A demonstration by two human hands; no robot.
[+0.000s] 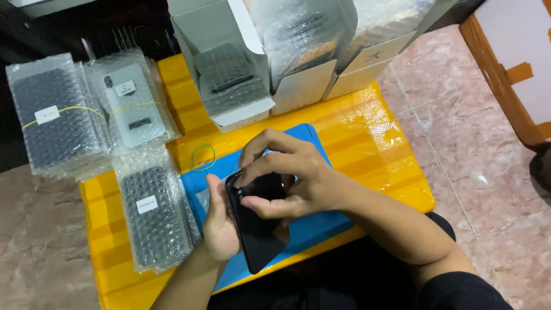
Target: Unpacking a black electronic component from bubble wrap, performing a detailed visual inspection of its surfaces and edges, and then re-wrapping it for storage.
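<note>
Yellow table (390, 166), glossy black phone (258, 229) gripped by left hand (221, 221), right hand (293, 178)

We see two bare hands, L (221, 221) and R (293, 181), w/ no gloves, rings, watch or bands visible. Both forearms are uncovered up to approx. the elbow. At the lower R edge we note a black short sleeve (459, 290), plain fabric, no print or stitching that we can make out; its hem sits just above the elbow. Fingernails are short, unpainted as far as we can tell. Dark clothing (321, 284) shows below, betw. the arms; its details are too dim for us to read.
</note>
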